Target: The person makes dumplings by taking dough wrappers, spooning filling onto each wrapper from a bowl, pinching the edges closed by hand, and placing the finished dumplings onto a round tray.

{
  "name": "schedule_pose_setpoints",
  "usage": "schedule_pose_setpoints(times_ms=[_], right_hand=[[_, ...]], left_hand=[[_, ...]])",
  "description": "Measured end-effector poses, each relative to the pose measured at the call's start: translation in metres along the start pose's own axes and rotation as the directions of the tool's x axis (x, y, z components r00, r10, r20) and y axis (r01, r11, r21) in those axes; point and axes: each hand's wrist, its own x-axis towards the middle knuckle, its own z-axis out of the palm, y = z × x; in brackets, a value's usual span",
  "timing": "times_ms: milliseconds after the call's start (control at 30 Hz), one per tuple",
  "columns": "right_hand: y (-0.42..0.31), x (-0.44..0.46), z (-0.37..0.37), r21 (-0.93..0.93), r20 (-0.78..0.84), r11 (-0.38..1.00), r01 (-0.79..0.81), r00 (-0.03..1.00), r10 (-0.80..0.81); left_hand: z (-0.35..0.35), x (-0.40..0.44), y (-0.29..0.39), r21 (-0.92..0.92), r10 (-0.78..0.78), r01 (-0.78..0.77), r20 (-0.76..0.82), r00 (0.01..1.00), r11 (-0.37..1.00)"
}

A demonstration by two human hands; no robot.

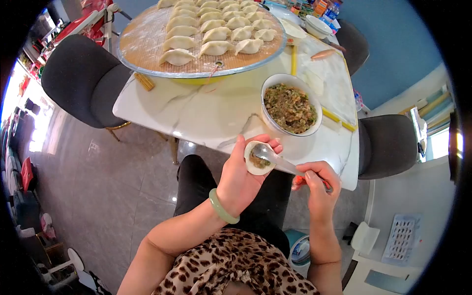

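Note:
On the palm of my left hand (239, 172) lies a round dumpling wrapper (254, 170), its fingers curled around the far edge. A small heap of meat filling (256, 160) sits in the middle of the wrapper. My right hand (319, 184) is closed around the handle of a spoon (278, 160), whose bowl presses on the filling. Just beyond both hands, a white bowl (318, 119) of chopped meat and greens stands near the table's front edge. Rows of folded dumplings (215, 48) rest on a floured round board (140, 44) at the far side.
A floured mat with yellow edges (339, 83) covers the table's right side, with a rolling pin (323, 54) on it. White bowls (318, 25) and bottles stand at the back right. Dark chairs (81, 78) flank the white table (147, 105). A bin (297, 246) stands on the floor.

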Motion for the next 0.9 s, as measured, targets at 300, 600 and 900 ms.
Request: schedule_pose_setpoints(times_ms=[300, 600, 900], right_hand=[[-0.010, -0.003, -0.005, 0.043, -0.008, 0.998, -0.044, 0.999, 0.044], [-0.015, -0.005, -0.012, -0.278, 0.157, 0.947, 0.162, 0.980, -0.122], [0.003, 0.099, -0.053, -0.360, 0.065, 0.933, 0.002, 0.998, 0.022]], left_hand=[[-0.008, 0.003, 0.001, -0.032, -0.009, 0.009, -0.004, 1.000, 0.999], [-0.012, 0.006, 0.004, 0.045, 0.001, 0.001, -0.044, 0.999, 0.999], [-0.014, -0.003, -0.002, 0.057, -0.069, 0.069, 0.005, 0.998, 0.996]])
